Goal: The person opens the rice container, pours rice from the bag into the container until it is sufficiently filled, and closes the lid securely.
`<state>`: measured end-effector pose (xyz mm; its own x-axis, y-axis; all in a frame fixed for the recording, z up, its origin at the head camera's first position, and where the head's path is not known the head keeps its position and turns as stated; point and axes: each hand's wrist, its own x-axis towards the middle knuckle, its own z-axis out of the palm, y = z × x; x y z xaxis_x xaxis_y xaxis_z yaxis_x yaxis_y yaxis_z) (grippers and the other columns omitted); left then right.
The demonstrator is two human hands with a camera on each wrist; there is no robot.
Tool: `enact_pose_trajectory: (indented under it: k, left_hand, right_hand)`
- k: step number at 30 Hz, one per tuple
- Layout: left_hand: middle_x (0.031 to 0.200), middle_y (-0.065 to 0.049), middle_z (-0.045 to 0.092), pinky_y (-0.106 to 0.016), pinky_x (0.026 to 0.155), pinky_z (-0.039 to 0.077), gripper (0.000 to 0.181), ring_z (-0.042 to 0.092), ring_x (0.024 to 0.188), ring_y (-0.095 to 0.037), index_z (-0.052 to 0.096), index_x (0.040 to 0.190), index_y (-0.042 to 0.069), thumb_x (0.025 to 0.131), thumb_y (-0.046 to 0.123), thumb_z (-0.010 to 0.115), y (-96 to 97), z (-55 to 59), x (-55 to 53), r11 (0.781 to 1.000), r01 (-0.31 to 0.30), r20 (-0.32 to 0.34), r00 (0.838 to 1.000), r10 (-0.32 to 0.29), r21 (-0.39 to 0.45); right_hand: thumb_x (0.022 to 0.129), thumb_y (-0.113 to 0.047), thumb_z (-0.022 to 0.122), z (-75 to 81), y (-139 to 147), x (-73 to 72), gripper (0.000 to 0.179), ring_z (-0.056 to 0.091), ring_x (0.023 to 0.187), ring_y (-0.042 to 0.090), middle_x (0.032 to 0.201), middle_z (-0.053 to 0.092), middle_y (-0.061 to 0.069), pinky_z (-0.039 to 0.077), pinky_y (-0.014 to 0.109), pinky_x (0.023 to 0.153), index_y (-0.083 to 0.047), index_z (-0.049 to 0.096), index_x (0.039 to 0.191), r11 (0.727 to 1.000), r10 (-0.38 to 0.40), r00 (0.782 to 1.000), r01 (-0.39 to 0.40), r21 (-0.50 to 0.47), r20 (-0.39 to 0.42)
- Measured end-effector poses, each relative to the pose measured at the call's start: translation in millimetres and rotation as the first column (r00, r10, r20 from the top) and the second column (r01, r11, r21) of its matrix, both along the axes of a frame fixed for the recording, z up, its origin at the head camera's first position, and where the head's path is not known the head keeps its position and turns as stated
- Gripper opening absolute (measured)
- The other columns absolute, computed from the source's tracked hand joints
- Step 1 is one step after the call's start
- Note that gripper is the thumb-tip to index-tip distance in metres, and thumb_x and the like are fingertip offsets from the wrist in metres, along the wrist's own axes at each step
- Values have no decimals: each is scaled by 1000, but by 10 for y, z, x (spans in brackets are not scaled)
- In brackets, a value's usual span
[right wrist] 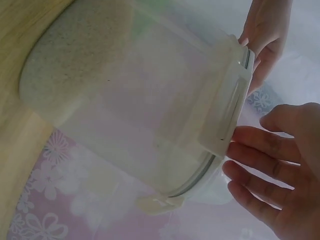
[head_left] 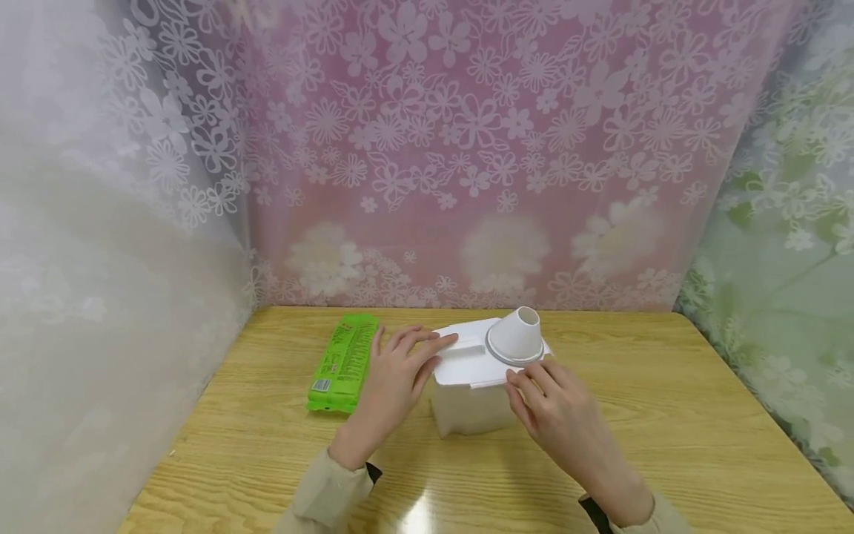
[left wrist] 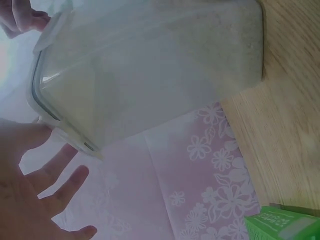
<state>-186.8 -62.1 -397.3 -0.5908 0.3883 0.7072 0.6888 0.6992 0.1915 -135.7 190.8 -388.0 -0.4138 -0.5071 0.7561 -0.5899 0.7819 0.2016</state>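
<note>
A translucent storage container [head_left: 470, 409] stands upright on the table, its white lid [head_left: 463, 367] in place. Pale grains, rice-like, fill its lower part in the right wrist view. A white cone-shaped cup [head_left: 519, 335] sits on the lid's right part. My left hand [head_left: 398, 371] rests on the lid's left side; in the left wrist view its thumb touches the rim while other fingers spread apart. With its fingertips, my right hand [head_left: 559, 408] touches the edge of the front latch [right wrist: 227, 107], thumb held away. Another latch [right wrist: 157, 205] sticks outward from the lid's side.
Left of the container lies a green packet [head_left: 343, 363] with printed text and a barcode. The wooden table [head_left: 660, 415] meets a pink floral curtain [head_left: 427, 185] behind, with pale curtains at both sides.
</note>
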Motion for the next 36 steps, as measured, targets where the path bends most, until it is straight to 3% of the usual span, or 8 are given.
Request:
enact_pose_trajectory:
  k: [7,12,16,19,23,27,32,36]
  left_hand:
    - [122,-1,70,-73,108,31,43,68,110,-24,67,133,32,96,10,68,-21,14,-101,999,14,58,998,-16,29]
    - [123,-2,70,-73,109,30,45,69,109,-25,67,135,31,96,7,68,-46,5,-128,998,41,89,995,-46,49]
    - [127,-2,68,-73,109,30,44,68,112,-25,63,139,29,99,12,65,-60,-5,-125,997,62,97,993,-66,40]
    - [131,-3,66,-72,109,32,42,65,117,-23,59,143,29,102,22,61,-61,-17,-113,997,70,115,991,-72,20]
    - [133,-3,64,-71,107,35,41,62,121,-24,56,146,28,105,29,58,-47,-19,-88,997,73,130,989,-74,12]
    - [134,-4,64,-69,106,36,41,61,122,-24,57,145,28,105,28,58,-38,-17,-79,996,83,141,986,-87,34]
    - [134,-4,64,-68,107,36,42,60,123,-25,57,146,26,104,28,58,-51,-4,-82,995,93,152,983,-98,40]
    - [129,-8,66,-68,105,37,40,61,119,-30,61,141,17,102,24,62,-99,38,-79,994,81,133,987,-91,79]
  right_hand:
    - [109,-32,42,-59,-19,51,45,58,80,22,91,64,7,52,34,68,-1,75,105,998,43,998,-41,-40,54]
    - [108,-37,46,-50,84,11,42,64,88,21,102,68,4,54,32,67,-4,71,116,976,100,991,-81,-200,87]
    - [106,-44,47,-23,235,-114,50,67,91,28,105,69,11,55,36,57,1,66,118,960,12,997,9,-279,77]
    - [105,-53,46,-15,337,-230,62,67,94,36,107,67,18,57,46,63,4,63,122,960,-57,992,86,-266,117]
    - [101,-64,43,-46,410,-364,76,65,100,41,110,67,21,56,55,80,6,63,123,975,-112,978,143,-172,179]
    - [100,-68,38,-95,418,-451,83,64,101,42,109,67,22,54,55,88,9,63,119,984,-125,972,148,-102,198]
    - [100,-70,34,-125,411,-483,84,63,99,42,104,66,20,53,56,87,8,62,113,985,-105,977,128,-112,186]
    - [100,-70,33,-117,404,-488,83,63,99,42,103,65,20,52,56,87,8,61,111,987,-99,979,120,-110,180]
